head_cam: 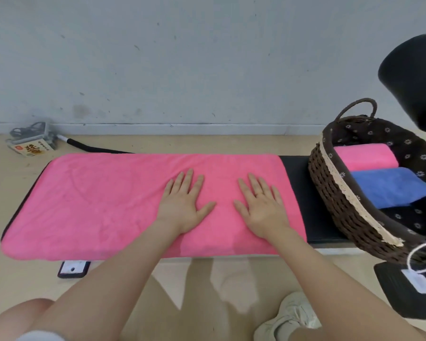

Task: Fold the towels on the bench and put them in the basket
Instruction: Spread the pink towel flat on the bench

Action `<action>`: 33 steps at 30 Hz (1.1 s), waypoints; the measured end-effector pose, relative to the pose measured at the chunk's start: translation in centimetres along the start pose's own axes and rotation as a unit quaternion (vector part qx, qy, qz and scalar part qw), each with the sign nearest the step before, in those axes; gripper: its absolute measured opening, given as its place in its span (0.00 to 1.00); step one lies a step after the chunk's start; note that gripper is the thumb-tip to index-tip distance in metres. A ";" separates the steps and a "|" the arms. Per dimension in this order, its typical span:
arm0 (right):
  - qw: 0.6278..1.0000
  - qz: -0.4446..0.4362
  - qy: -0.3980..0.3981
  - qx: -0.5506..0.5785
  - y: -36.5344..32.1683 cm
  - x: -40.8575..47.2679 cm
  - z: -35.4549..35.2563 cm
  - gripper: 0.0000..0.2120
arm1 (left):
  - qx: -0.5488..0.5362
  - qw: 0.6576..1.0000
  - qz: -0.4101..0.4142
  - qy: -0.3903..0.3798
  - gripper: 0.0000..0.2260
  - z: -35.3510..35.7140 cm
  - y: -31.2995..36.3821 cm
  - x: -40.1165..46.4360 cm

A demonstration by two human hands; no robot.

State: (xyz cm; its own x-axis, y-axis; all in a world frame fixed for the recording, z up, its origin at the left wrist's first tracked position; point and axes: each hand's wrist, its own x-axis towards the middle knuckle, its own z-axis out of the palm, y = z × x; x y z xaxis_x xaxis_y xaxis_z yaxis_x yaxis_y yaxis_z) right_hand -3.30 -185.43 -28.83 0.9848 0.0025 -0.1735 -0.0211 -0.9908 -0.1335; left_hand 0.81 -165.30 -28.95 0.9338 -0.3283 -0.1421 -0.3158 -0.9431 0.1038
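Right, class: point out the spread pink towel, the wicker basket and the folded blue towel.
spread pink towel (103, 205): head view, bare left half.
wicker basket (335, 193): head view, woven front wall.
folded blue towel (389, 187): head view, top face.

A long black padded bench (296, 198) is standing on a pale wooden floor (30, 279) beside a grey wall. A pink towel (96, 205) is lying spread flat over most of the bench's top. A dark woven basket (340, 205) is sitting on the bench's right end, near the towel.
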 end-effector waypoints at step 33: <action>0.758 0.203 0.193 0.589 0.4 -10.5 -1.1 0.04 | -0.023 0.966 0.252 -0.046 0.24 1.0 8.5 -7.9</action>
State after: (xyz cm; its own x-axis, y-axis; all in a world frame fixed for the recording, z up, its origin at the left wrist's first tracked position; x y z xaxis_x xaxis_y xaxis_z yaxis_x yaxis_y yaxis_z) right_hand -13.45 -185.96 -26.00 0.8281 -0.5359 -0.1649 -0.2504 -0.0904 -0.9639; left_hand -9.39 -170.74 -27.92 0.6441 -0.7501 -0.1495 -0.7161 -0.6601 0.2269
